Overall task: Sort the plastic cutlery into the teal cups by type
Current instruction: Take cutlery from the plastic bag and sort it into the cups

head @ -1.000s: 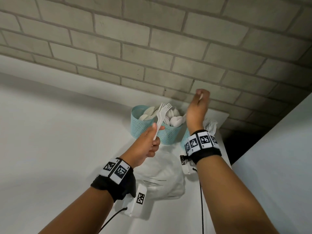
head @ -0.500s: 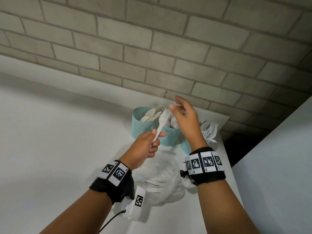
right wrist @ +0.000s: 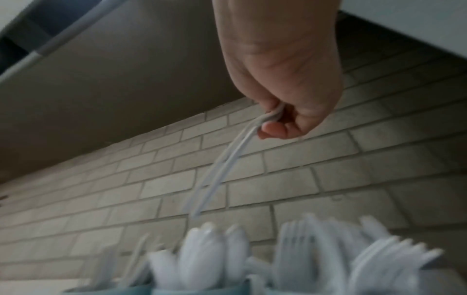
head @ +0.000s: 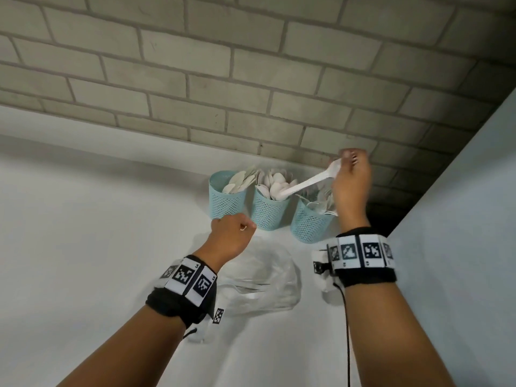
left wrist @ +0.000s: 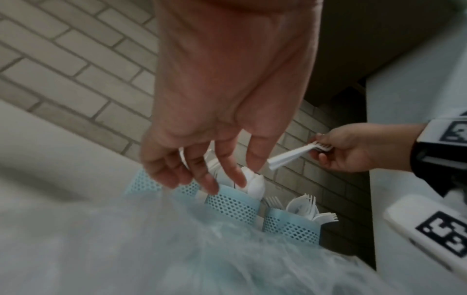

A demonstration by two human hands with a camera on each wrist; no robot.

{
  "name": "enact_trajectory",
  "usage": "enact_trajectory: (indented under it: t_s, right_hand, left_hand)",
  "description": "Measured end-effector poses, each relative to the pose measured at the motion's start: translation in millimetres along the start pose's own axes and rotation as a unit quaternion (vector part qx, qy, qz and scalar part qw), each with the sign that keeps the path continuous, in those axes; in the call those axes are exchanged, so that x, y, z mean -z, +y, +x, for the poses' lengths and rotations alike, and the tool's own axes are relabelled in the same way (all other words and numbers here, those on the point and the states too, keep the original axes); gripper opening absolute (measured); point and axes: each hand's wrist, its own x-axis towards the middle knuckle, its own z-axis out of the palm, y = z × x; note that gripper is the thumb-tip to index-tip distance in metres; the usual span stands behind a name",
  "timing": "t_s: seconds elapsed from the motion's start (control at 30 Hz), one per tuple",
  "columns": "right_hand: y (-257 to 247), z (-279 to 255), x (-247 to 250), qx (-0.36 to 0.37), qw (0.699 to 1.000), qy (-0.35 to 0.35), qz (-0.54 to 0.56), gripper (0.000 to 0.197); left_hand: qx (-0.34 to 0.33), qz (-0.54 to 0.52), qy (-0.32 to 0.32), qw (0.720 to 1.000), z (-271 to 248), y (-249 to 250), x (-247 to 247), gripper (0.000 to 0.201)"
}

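Observation:
Three teal mesh cups stand in a row by the brick wall: the left cup (head: 227,196) holds flat white pieces, the middle cup (head: 268,212) spoons, the right cup (head: 308,223) forks (left wrist: 307,207). My right hand (head: 347,160) is raised above the right cup and pinches a white plastic fork (head: 307,184) by its tine end. The fork's handle slants down-left over the middle cup. In the left wrist view the fork (left wrist: 290,155) shows its tines inside the right hand (left wrist: 319,149). My left hand (head: 240,227) hangs just in front of the cups, fingers (left wrist: 209,181) loosely curled, holding nothing.
A crumpled clear plastic bag (head: 259,283) with a few white pieces inside lies on the white counter (head: 83,247) between my forearms. The brick wall (head: 251,93) rises right behind the cups. A white panel (head: 460,247) bounds the right side beside a dark gap (head: 385,216).
The fork has passed from my left hand to my right, which lifted it up and right over the cups. My left hand dropped, empty, in front of the cups.

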Motion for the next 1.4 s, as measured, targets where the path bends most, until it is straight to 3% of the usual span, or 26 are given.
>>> enact_trajectory:
  t_s: [0.07, 0.17, 0.27, 0.37, 0.43, 0.57, 0.63, 0.67, 0.73, 0.8, 0.83, 0.93, 1.03, 1.13, 1.27, 1.4]
  right_hand:
    - [-2, 9, 18, 0.032, 0.997, 0.054, -0.054, 0.027]
    - [8, 14, 21, 0.078, 0.983, 0.055, -0.154, 0.026]
    - [35, 13, 9, 0.106, 0.951, -0.04, -0.288, 0.026]
    - [53, 3, 1, 0.084, 0.889, -0.187, -0.41, 0.032]
    - [53, -2, -1, 0.083, 0.867, -0.227, -0.436, 0.033]
    - [23, -34, -2, 0.152, 0.926, -0.12, -0.324, 0.028]
    - [4, -67, -3, 0.141, 0.942, -0.228, -0.202, 0.024]
    - [-3, -85, -4, 0.107, 0.925, -0.326, -0.164, 0.024]
    - [-6, -116, -9, 0.069, 0.845, -0.492, -0.195, 0.025]
    - [3, -137, -15, 0.086, 0.769, -0.568, -0.281, 0.027]
    - [7, -145, -17, 0.079, 0.745, -0.585, -0.311, 0.028]
    - [16, -159, -18, 0.044, 0.705, -0.618, -0.345, 0.028]
    - [17, -165, -17, 0.03, 0.692, -0.637, -0.337, 0.01]
    - [17, -167, -18, 0.019, 0.673, -0.654, -0.345, 0.007]
    - [19, -170, -21, 0.009, 0.682, -0.64, -0.353, 0.028]
    - [24, -177, -23, 0.005, 0.698, -0.61, -0.374, 0.031]
  left_hand:
    - [0.024, 0.084, 0.0, 0.996, 0, -3, 0, 0.019]
    - [0.07, 0.144, -0.056, 0.986, -2, -5, 0, 0.024]
    - [0.07, 0.169, -0.125, 0.975, -5, -4, 1, 0.035]
    - [0.084, 0.137, -0.14, 0.977, -9, -5, 5, 0.038]
    - [0.092, 0.117, -0.144, 0.978, -13, -6, 9, 0.039]
    - [0.086, 0.104, -0.126, 0.983, -20, -9, 13, 0.033]
    - [0.078, 0.091, -0.119, 0.986, -26, -7, 12, 0.032]
    - [0.074, 0.085, -0.124, 0.986, -28, -6, 11, 0.032]
    - [0.065, 0.077, -0.121, 0.988, -33, -3, 9, 0.032]
    - [0.059, 0.059, -0.108, 0.991, -35, -5, 7, 0.029]
    - [0.059, 0.049, -0.102, 0.992, -36, -7, 7, 0.03]
    - [0.064, 0.036, -0.104, 0.992, -39, -16, 7, 0.035]
    - [0.073, 0.047, -0.138, 0.987, -44, -22, 8, 0.038]
    - [0.077, 0.069, -0.176, 0.979, -50, -26, 7, 0.043]
    - [0.065, 0.073, -0.162, 0.982, -57, -30, 7, 0.053]
    - [0.043, 0.046, -0.13, 0.99, -62, -37, 8, 0.057]
